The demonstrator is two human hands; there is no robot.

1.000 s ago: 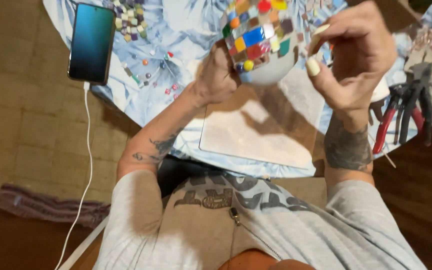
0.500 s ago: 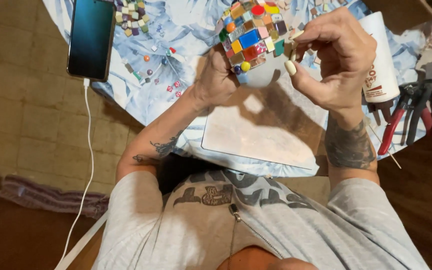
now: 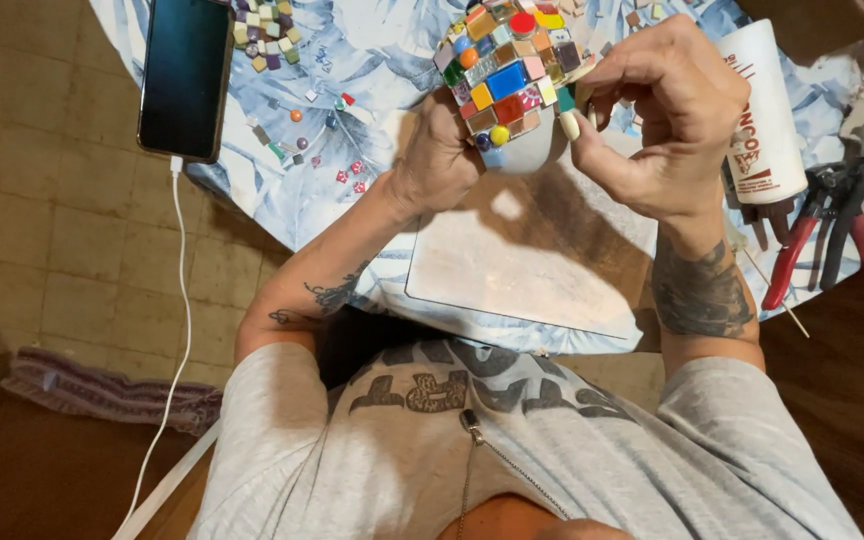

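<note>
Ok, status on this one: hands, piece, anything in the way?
Left hand grips mosaic ball. Right hand pinches at its tiled edge. Glue bottle beside right hand, apart.

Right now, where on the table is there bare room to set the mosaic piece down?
The pale rectangular board under the hands is bare. The blue floral cloth between the black phone and the mosaic-covered round object holds scattered small tiles. By the white bottle and red-handled pliers it is crowded.

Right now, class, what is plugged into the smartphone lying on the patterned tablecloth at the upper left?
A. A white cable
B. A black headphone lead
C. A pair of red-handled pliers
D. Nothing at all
A: a white cable runs from the lower end of the dark-screened smartphone and hangs down past the edge of the tablecloth toward the floor.
</note>
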